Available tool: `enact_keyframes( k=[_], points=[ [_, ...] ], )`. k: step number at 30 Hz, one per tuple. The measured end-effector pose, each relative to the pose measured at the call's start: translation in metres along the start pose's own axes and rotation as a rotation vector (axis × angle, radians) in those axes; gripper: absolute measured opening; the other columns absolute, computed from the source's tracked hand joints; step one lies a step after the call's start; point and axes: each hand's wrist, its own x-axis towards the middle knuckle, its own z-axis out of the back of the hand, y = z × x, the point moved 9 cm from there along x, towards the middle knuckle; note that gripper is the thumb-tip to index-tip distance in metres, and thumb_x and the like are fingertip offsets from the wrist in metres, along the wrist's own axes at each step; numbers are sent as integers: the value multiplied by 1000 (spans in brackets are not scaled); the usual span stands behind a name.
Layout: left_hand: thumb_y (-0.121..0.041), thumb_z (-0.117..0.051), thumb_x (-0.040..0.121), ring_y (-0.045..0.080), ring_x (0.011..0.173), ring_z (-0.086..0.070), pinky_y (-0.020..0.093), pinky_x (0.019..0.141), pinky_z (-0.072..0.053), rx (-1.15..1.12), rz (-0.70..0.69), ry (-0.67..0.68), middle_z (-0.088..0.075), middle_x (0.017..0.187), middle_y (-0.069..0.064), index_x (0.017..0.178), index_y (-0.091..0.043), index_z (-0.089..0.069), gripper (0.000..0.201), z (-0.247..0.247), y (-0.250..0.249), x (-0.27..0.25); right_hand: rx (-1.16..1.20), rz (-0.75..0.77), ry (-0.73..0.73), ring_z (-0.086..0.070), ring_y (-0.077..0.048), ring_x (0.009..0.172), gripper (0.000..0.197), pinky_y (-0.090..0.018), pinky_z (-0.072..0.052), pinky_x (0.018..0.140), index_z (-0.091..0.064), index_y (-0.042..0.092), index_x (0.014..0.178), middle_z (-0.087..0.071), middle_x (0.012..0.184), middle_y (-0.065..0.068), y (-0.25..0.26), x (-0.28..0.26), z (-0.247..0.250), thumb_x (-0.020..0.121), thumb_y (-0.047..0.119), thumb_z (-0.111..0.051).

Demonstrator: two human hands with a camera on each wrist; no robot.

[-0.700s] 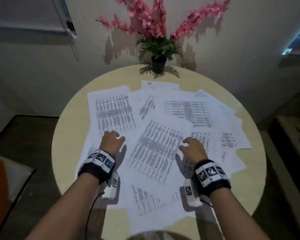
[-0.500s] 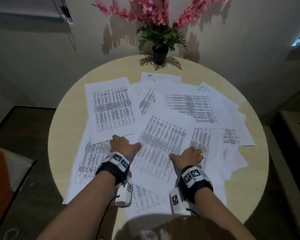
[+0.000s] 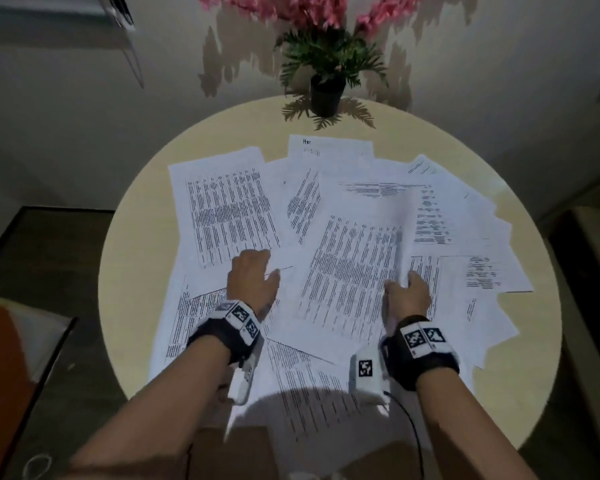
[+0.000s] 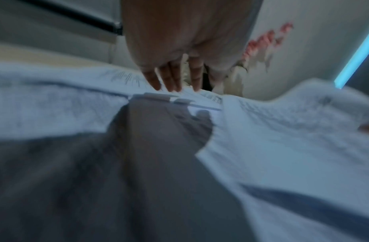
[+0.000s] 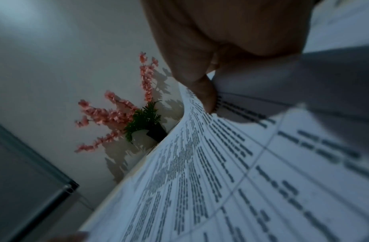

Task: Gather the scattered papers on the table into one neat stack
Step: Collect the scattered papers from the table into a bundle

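On the table (image 3: pixel 129 271): papers (image 3: pixel 229 209) lie scattered, overlapping.
Left hand (image 3: pixel 253 278): my fingers straight, pressing sheets flat.
Right hand (image 3: pixel 407 294): my fingers pinch the middle sheet (image 3: pixel 350 271) at its lifted edge.
Do well: slide it gently, square edges, avoid creasing.

Quick headcount: one round bench (image 3: pixel 132 271), one potted plant (image 3: pixel 327 95), two hands, and a heap of papers (image 3: pixel 354 271).

The sheets overlap so much I can't get an exact number, but I make out roughly ten or more printed pages spread from the upper middle of the frame down to the bottom edge. One plant in a black pot sits at the top centre, with several pink flower sprays I can't count since they're cut off. Two hands in the lower half: left hand (image 3: pixel 253 280) and right hand (image 3: pixel 409 294), each with one marker-covered wristband.
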Motion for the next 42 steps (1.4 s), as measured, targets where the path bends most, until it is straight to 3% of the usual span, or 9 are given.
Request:
enact_keyframes(
  k=[2,6,12,20,25,29,34,38,42],
  points=[
    [-45,-55,84,35,146,-6,44,118,-17,268,-16,205,-7,158,15,149,-11,-12,85,-11,10,14,-114,31,-63,-50,-25,117,37,-30,-39,97,-54,8,126,-50,134,-14,13,9,21,89,6,-55],
    [-57,-58,75,37,146,12,49,117,-16,417,4,375,16,158,12,149,-14,10,109,-22,16,31,-273,139,-144,-46,-22,87,13,-27,-35,74,-50,16,76,-53,89,-11,23,34,46,85,11,-59],
    [-10,-59,80,38,128,-32,43,85,-50,500,-52,173,-29,145,11,140,-12,-24,70,-5,-3,53,-279,158,-202,-44,-23,72,35,-26,-22,50,-36,15,57,-44,63,-9,33,37,56,83,9,-59],
    [4,-42,85,33,109,-53,41,82,-46,317,-192,105,-55,122,16,116,-1,-49,32,-9,-38,9,-120,97,63,-48,-18,61,13,-17,-39,47,-50,12,78,-51,68,-4,29,21,-12,87,3,-49],
    [-6,-39,90,29,129,-36,41,99,-42,325,-306,362,-33,148,15,132,0,-39,43,-75,-76,-73,45,-34,275,-58,-18,89,32,-31,-48,83,-53,-1,106,-59,95,-6,25,1,-54,89,26,-58],
    [-52,-32,91,25,134,-35,43,109,-32,157,-410,654,-36,149,8,136,-15,-44,59,-83,-86,-96,-345,-18,315,-55,-20,68,37,-20,-42,47,-52,-3,112,-55,92,-13,16,-4,-55,79,9,-65],
    [-68,-42,80,30,134,-33,49,110,-30,-68,65,154,-37,146,12,133,-9,-43,79,-7,20,-58,-515,-31,210,-54,-36,116,66,-41,-48,92,-30,-7,138,-50,131,-24,8,9,-7,81,4,-62],
    [-56,-62,77,40,140,-18,52,113,-23,-135,763,-226,-19,152,23,141,3,-23,96,59,142,-75,-353,-87,225,-57,-27,73,35,-37,-48,69,-53,-11,108,-57,81,-19,-13,8,13,77,-3,-66],
    [-64,-58,74,37,138,-18,51,110,-24,-134,836,-124,-18,148,24,138,12,-20,107,59,146,-82,-213,-107,280,-53,-21,56,9,-25,-45,52,-56,-3,86,-52,66,-12,-20,-20,-1,82,-4,-63]
  ],
)
